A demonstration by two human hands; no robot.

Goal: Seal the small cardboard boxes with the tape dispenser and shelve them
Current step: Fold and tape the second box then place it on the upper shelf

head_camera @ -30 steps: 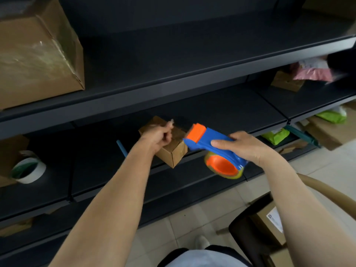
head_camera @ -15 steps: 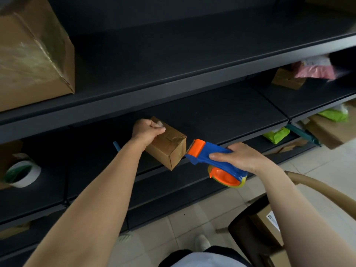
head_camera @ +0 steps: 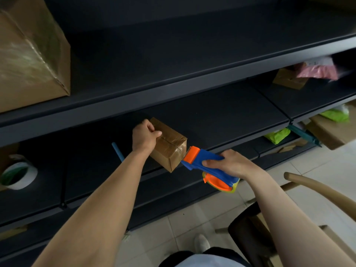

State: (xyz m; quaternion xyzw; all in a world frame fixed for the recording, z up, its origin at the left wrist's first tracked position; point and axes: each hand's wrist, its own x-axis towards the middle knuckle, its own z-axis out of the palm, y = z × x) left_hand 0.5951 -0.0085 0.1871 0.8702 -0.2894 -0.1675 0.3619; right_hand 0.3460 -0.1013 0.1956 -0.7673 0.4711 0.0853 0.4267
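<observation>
Two hands: both are busy, one on the box and one on the dispenser.
Left hand (head_camera: 145,136): fingers curled over the far left end of the small cardboard box (head_camera: 169,149), thumb laid along its top, holding it fast.
Small cardboard box: brown, glossy with clear tape along its top and right end. It sits tilted at the front edge of the middle shelf (head_camera: 221,116), its near corner jutting past the lip. I cannot tell whether its base rests on the shelf.
Right hand (head_camera: 229,163): wrapped round the blue handle of the tape dispenser (head_camera: 204,160), fingers curled over its side.
Tape dispenser: blue body with an orange head that touches the box's right end. The orange reel hangs below the hand.
Upper shelf (head_camera: 173,74): a large cardboard box (head_camera: 28,54) stands at the far left.
Left side: a white tape roll (head_camera: 17,175) lies on a dark shelf, well apart from the hands.
Right bay: a brown box (head_camera: 289,79) beside a pink packet (head_camera: 317,71), with green packets (head_camera: 277,134) lower down.
Near right: a curved wooden chair (head_camera: 317,187) over pale floor tiles (head_camera: 173,224).
</observation>
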